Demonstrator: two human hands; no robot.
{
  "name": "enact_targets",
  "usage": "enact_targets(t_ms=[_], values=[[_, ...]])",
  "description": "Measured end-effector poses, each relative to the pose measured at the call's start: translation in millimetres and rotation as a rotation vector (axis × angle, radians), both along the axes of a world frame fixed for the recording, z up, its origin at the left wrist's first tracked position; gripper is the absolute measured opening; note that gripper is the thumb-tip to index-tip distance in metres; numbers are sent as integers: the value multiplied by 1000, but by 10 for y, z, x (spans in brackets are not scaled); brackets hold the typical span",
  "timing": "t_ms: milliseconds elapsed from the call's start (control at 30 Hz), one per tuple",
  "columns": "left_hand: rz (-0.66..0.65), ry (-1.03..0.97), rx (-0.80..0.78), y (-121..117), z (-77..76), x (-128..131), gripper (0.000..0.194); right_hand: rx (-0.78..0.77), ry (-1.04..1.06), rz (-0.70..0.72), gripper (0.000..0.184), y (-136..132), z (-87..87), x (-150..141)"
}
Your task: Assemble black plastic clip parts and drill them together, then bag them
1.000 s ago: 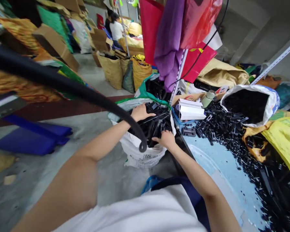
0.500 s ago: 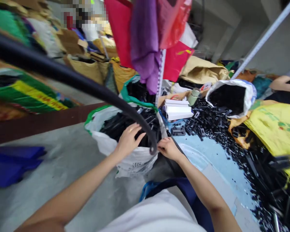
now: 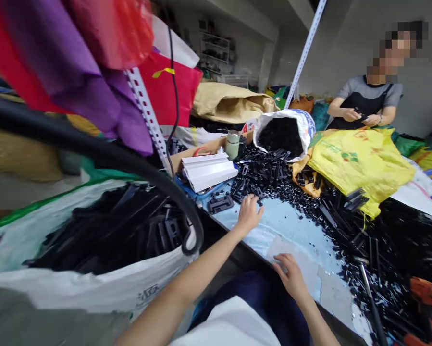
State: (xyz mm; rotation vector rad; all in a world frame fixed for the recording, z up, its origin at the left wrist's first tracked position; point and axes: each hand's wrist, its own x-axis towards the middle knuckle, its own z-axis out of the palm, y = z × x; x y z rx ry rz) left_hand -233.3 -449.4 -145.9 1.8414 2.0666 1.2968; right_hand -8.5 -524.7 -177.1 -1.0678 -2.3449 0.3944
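Observation:
My left hand (image 3: 250, 214) reaches over the light blue tabletop (image 3: 291, 223), at the near edge of a heap of small black plastic parts (image 3: 269, 168). Its fingers stretch toward the parts and the thumb stands apart; whether the fingertips touch one I cannot tell. A black rectangular plastic frame (image 3: 220, 204) lies just left of that hand. Above the grey sheet (image 3: 291, 254) by the near table edge is my right hand (image 3: 291, 274), with fingers apart and nothing in it.
A white sack (image 3: 104, 283) of black parts stands at left, under a curved black tube (image 3: 140, 168). White profiles (image 3: 208, 170) and a green jar (image 3: 232, 144) sit behind the frame. A hammer (image 3: 369, 293) and an orange power tool (image 3: 425, 293) lie right. A co-worker (image 3: 367, 101) handles something dark beyond.
Both hands have left the white sack and moved right to the tabletop. The view has turned right, bringing the co-worker and tools into sight.

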Motion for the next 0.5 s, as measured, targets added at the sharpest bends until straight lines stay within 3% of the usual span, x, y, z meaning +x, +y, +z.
enact_targets(t_ms=[100,200,300,500], values=[[72,-27,-183,890,261,-2,42,182,-60,-262,32,-215,-203,531],[152,-5,-274,1487,400,-91,51,382,-134,-518,36,-396,-397,910],[136,2,-407,1705,348,-139,53,507,-157,-608,28,-515,-586,1034],[210,210,-328,1776,165,-164,42,521,-140,-737,23,-597,-914,900]])
